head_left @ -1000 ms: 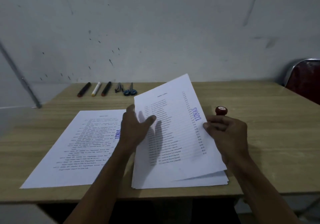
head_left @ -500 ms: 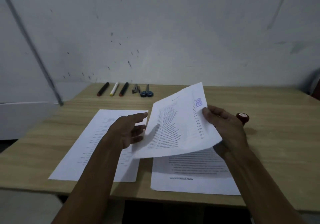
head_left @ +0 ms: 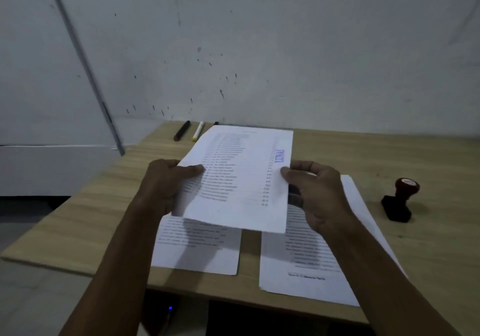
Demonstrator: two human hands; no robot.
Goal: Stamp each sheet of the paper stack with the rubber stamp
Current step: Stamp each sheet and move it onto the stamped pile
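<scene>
Now lifted level over both piles: stamped sheet (head_left: pixel 241 179), pinched at its edges by left hand (head_left: pixel 166 179) and right hand (head_left: pixel 314 192). Rubber stamp (head_left: pixel 400 199) idle, well right. Unstamped stack (head_left: pixel 306 270) remaining; done pile (head_left: pixel 197 252) left.

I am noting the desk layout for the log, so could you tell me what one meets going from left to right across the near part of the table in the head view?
Left paper pile → gap of bare table → right paper stack → rubber stamp. The held sheet hangs above both piles, so it is left out.
</scene>
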